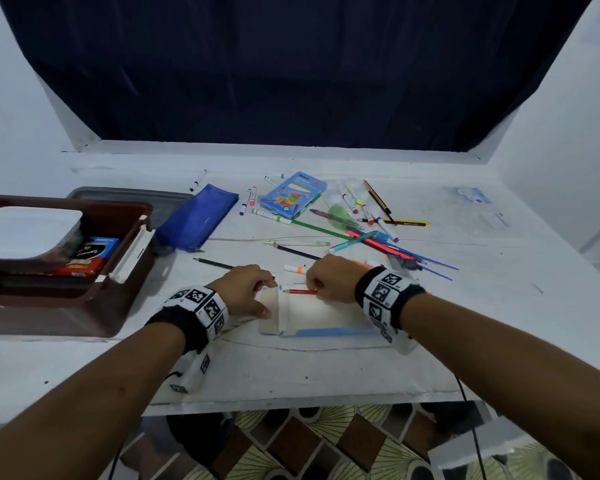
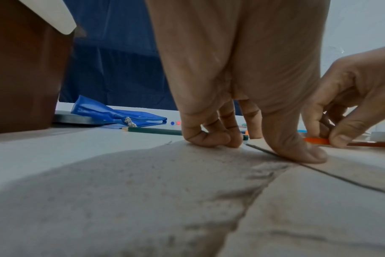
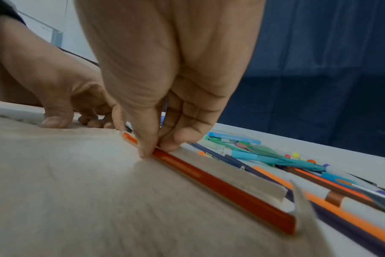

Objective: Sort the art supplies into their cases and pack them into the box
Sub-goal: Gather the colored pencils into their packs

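The red pencil (image 1: 300, 292) lies along the far edge of the flat cardboard case (image 1: 312, 315), which sits opened out on the counter (image 1: 291, 372) at about 6 o'clock, right in front of the person. The right hand (image 1: 329, 278) pinches this pencil between thumb and fingertips, seating it against the case's raised side flap. The left hand (image 1: 245, 289) holds nothing: its thumb presses down on the case's left flap while its other fingers curl against the counter.

By the look of it, sorting has barely begun. This seems to be the first pencil in the case. At 12 to 2 o'clock a loose scatter of pencils, markers and pens (image 1: 371, 233) still lies unsorted, beside a blue carton (image 1: 293, 195) of colours. The blue zip pouch (image 1: 196, 221) at 11 o'clock lies flat, apparently unfilled. The brown box (image 1: 66, 299) at 9 o'clock already carries a white-lidded tub (image 1: 28, 233) and some small packs, so part of the packing looks done, but neither case is in yet.
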